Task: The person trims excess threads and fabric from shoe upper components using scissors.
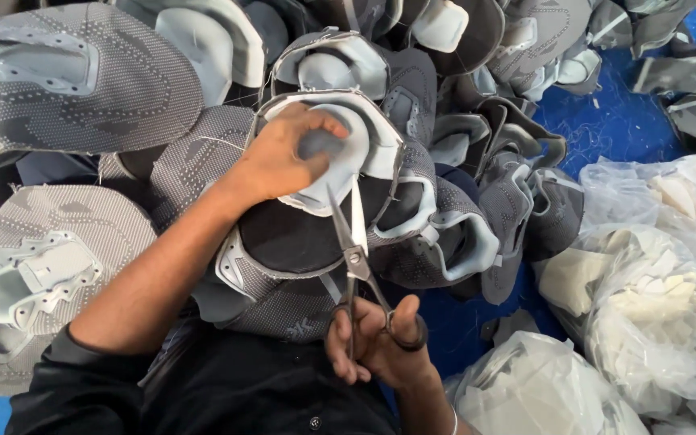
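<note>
My left hand (283,157) presses down on a grey knitted shoe upper (316,234) with a pale grey lining, gripping it near its collar opening. My right hand (376,342) holds a pair of steel scissors (354,242) by the black handles. The blades are parted and point up at the lining edge of that upper, just below my left hand. The upper lies on top of a heap of similar ones.
Several grey shoe uppers (82,89) are piled across the left and top of the view. Clear plastic bags (654,298) of whitish offcuts lie at the right. A blue surface (606,129) shows between them. My dark sleeve covers the bottom centre.
</note>
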